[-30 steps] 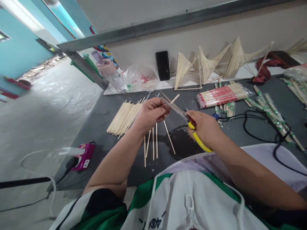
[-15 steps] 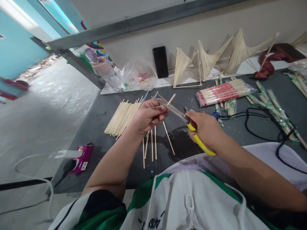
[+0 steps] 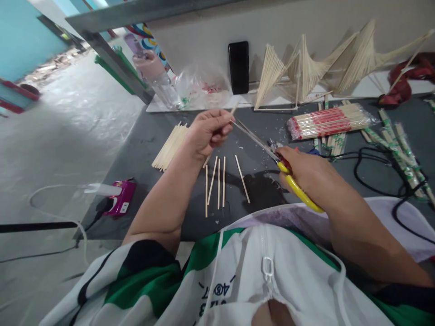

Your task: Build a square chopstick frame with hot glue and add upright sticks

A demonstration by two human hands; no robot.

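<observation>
My left hand [image 3: 207, 131] is closed in a pinch on a thin wooden stick [image 3: 234, 108] that pokes up past my fingers. My right hand [image 3: 307, 174] grips the yellow handles of a pair of scissors [image 3: 272, 154], whose blades point left and meet the stick at my left fingertips. Several cut sticks [image 3: 219, 181] lie on the dark grey table [image 3: 142, 149] below my hands. A pile of uncut sticks [image 3: 170, 145] lies to the left of my left hand.
A pink glue gun [image 3: 117, 203] with a white cable sits at the table's left edge. A wrapped chopstick pack [image 3: 328, 122], loose wrapped chopsticks [image 3: 396, 145] and a black cable [image 3: 374, 170] lie right. A black phone [image 3: 238, 67], plastic bag [image 3: 202, 86] and fanned stick sculptures [image 3: 306, 68] stand along the wall.
Both hands have lifted and moved away from my body, with the stick now shorter above my fingers. The camera has tilted down and left.
</observation>
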